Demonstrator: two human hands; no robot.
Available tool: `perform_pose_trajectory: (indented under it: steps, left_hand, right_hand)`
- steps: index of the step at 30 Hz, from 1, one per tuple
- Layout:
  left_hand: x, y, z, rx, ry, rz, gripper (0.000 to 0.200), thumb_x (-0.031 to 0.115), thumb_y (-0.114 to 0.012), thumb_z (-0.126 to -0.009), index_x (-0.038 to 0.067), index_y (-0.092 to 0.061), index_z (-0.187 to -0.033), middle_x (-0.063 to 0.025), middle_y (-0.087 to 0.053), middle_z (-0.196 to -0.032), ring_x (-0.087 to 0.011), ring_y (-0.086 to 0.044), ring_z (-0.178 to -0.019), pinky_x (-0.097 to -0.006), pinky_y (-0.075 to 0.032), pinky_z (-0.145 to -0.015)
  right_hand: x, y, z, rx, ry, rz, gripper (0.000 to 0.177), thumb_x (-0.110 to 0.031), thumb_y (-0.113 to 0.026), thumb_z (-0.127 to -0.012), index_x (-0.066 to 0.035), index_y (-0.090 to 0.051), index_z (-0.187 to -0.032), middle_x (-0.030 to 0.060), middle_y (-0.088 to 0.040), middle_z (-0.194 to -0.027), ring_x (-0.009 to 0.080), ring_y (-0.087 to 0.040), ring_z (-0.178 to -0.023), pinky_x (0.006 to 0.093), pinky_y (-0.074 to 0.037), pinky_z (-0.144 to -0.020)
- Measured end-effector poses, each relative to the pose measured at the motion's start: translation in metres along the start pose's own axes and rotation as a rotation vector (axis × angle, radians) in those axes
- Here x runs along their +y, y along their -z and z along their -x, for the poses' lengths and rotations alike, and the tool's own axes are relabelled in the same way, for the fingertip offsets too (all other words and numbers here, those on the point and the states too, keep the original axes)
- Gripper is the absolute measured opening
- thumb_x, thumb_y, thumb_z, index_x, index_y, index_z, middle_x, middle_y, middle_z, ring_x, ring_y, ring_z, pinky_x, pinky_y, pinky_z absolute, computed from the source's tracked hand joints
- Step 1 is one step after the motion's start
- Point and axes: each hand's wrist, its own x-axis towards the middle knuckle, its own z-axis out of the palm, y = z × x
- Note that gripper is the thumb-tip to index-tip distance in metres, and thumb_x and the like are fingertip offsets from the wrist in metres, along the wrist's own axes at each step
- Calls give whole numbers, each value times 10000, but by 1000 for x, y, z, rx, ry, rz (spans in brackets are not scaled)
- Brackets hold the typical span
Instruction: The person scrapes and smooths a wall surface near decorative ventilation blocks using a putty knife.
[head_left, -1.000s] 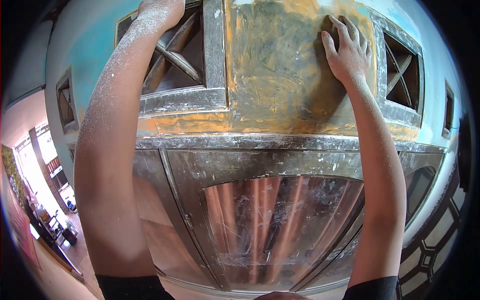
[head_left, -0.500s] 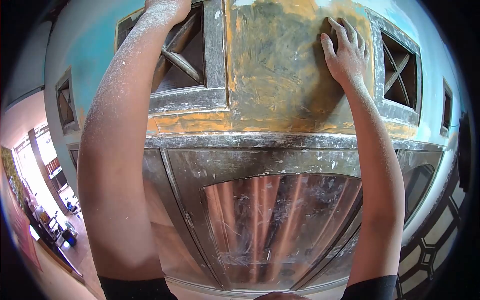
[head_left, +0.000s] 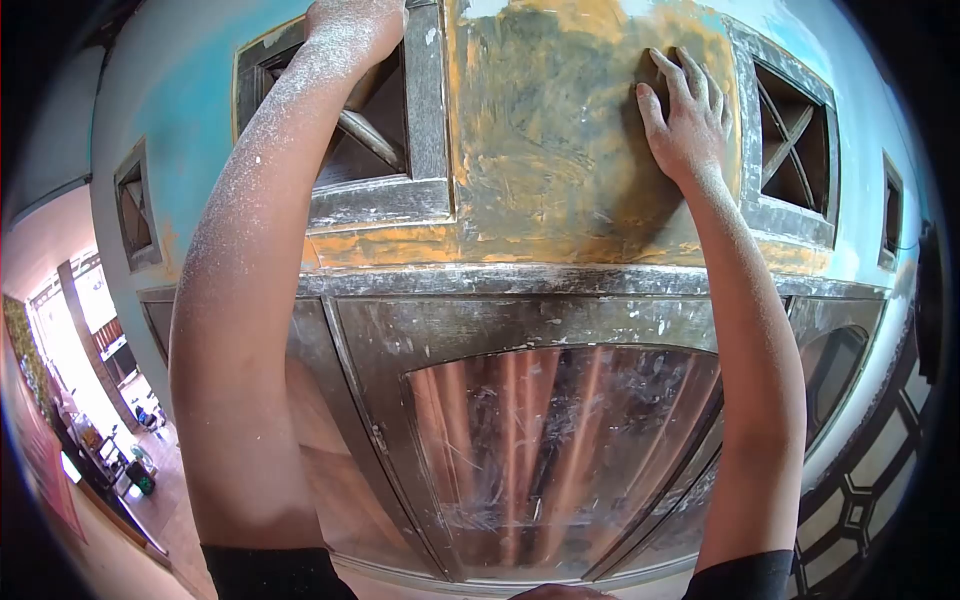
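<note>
My right hand [head_left: 688, 115] presses flat, fingers spread, on a small dark sheet [head_left: 650, 68] held against the scraped orange-and-grey wall panel [head_left: 550, 130]. My left hand [head_left: 355, 22] is up at the picture's top edge, curled over the upper part of a grey-framed opening with crossed bars [head_left: 375, 140]; its fingers are hidden. White dust covers both forearms. Black sleeves show at the bottom.
A second cross-barred opening [head_left: 790, 135] sits right of the panel. Below a grey ledge [head_left: 560, 282] is a dusty glass pane [head_left: 560, 450] in a grey frame. The wall around is turquoise [head_left: 185, 110]. Far down at left lies a street scene [head_left: 110, 440].
My right hand has slid slightly left and down on the panel. My left hand has shifted a little to the right along the opening's top.
</note>
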Motion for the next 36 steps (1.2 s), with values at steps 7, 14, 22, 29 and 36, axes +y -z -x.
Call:
perform_pose_trajectory:
  steps: [7,14,22,29,36]
  left_hand:
    - [0,-4,-11,8,21,-6,376,212,-427,-1019,85,-695,-1250,-196,-719,-1209,-355,-699,-1124,-494,-548,-952]
    - [5,6,-18,-51,56,-33,371,211,-435,-1027,69,-689,-1257,-184,-693,-1281,-337,-665,-1198,-482,-530,-995]
    - [10,3,-27,-31,62,2,371,203,-447,-1022,40,-686,-1256,-197,-680,-1298,-335,-655,-1216,-477,-520,-1009]
    - [9,5,-40,-42,79,-6,362,218,-463,-1022,42,-702,-1231,-184,-685,-1299,-332,-661,-1208,-473,-529,-996]
    - [9,5,-48,31,66,60,364,223,-477,-1016,56,-698,-1252,-179,-682,-1307,-326,-653,-1226,-460,-529,-999]
  right_hand:
    - [-1,1,0,-5,0,8,537,-521,-506,-1013,-332,-471,-1515,64,-402,-1606,314,-309,-1512,532,-195,-1250]
    - [1,-1,1,-4,5,2,538,-518,-512,-1013,-314,-483,-1510,67,-412,-1600,318,-314,-1510,523,-200,-1250]
    - [1,0,1,14,9,5,535,-518,-516,-1009,-310,-492,-1501,70,-420,-1593,325,-322,-1506,512,-211,-1249]
    - [-1,2,1,14,6,2,530,-511,-518,-1008,-307,-495,-1497,72,-424,-1588,326,-322,-1505,511,-214,-1249]
    - [-1,3,2,-14,8,11,540,-514,-520,-1009,-305,-483,-1505,73,-411,-1595,323,-313,-1509,522,-207,-1248]
